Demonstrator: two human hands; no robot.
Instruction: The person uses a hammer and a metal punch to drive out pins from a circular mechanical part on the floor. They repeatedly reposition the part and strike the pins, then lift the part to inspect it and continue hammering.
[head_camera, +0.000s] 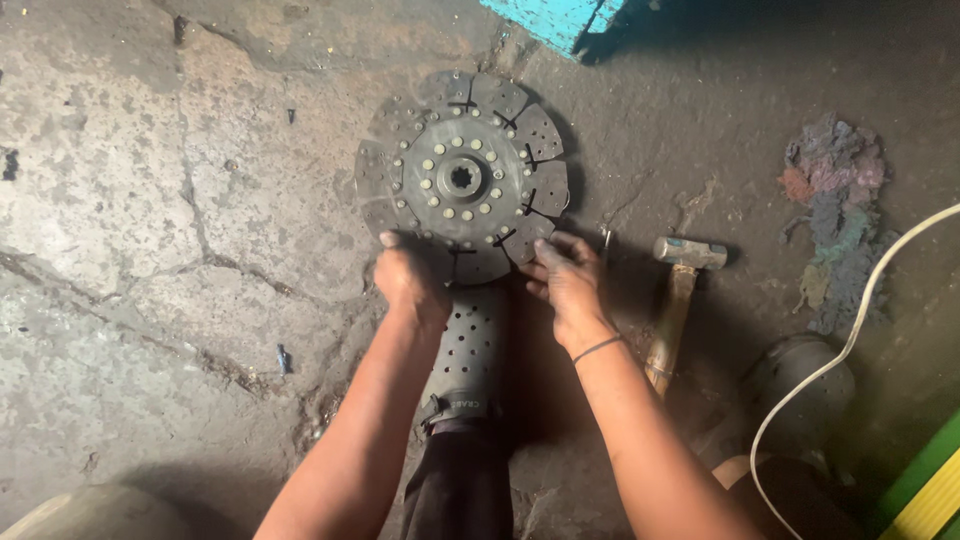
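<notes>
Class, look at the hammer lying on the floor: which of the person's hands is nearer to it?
Right. The right hand rests at the clutch disc's lower edge, just left of the hammer; the left hand is farther left.

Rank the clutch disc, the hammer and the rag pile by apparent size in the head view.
1. clutch disc, clearly largest.
2. rag pile and hammer: similar in length, so unsure; the rag pile spreads wider.

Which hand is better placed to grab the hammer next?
Right, probably. The right hand rests on the near-right edge of the round grey metal clutch disc, and the wooden-handled steel hammer lies just beside it; the left hand sits on the disc's far side.
</notes>
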